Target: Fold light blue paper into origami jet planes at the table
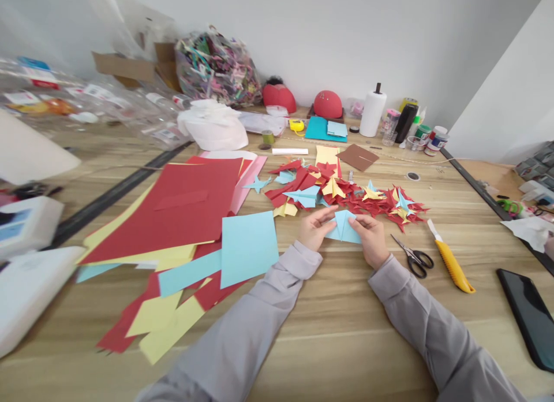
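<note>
Pinches folded light-blue paper piece (343,226), creased down middle, by opposite edges, using left hand (317,229) and right hand (370,237). Holds it at near side of heap (352,203) of red, yellow and blue paper shapes. Reaches forward with grey-sleeved forearms (255,315) angled inward.

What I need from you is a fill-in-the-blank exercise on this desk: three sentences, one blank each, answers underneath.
1. The left hand and the right hand hold one piece of folded paper, coloured ____.
2. The black-handled tool between the right hand and the yellow-handled knife is a pair of ____.
3. The largest sheet in view is coloured ____.

Missing words: blue; scissors; red.
</note>
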Demonstrator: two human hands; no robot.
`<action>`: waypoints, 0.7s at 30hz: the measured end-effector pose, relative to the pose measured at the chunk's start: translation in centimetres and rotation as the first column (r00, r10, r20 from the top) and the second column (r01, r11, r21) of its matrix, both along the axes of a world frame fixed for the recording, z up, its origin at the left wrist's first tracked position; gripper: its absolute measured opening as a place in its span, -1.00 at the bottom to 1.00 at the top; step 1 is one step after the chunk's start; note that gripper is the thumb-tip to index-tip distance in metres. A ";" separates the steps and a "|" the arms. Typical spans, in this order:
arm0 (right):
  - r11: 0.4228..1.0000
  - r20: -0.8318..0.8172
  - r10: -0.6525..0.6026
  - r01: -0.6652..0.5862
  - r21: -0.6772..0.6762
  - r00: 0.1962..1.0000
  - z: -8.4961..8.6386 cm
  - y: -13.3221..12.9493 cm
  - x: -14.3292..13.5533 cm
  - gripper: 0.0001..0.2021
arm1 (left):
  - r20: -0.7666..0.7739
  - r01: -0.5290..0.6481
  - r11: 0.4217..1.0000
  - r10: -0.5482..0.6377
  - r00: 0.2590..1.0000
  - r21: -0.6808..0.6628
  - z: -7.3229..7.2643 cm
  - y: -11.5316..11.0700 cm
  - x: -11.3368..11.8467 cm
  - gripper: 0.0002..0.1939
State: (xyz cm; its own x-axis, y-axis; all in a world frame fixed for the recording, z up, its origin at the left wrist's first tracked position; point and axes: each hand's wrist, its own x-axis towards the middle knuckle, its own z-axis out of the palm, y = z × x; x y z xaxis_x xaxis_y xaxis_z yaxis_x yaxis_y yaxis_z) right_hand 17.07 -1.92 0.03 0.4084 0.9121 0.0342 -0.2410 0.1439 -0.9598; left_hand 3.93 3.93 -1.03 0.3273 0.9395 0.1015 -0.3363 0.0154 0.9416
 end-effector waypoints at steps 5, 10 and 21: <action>1.000 0.001 0.007 -0.007 -0.011 1.000 0.2 0.0 0.0 -0.79 | -0.097 0.012 0.993 0.000 0.995 0.115 0.3 -0.1 -0.1 -0.72; 1.000 0.051 -0.011 0.012 -0.029 0.999 0.1 -0.1 0.1 -0.80 | -0.167 0.015 0.997 -0.002 0.986 0.077 0.4 -0.2 -0.1 -0.75; 0.993 0.070 0.070 -0.076 0.091 0.995 0.2 -0.2 0.2 -0.81 | -0.123 -0.026 1.000 0.026 0.992 0.001 0.5 -0.2 0.0 -0.68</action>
State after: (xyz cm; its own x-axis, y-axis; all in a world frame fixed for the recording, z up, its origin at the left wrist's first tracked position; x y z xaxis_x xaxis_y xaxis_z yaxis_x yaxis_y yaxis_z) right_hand 17.27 -2.11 0.24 0.3346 0.9311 0.1454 -0.1902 0.2179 -0.9573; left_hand 3.89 3.70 -0.49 0.3125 0.9479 0.0618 -0.2187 0.0085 0.9758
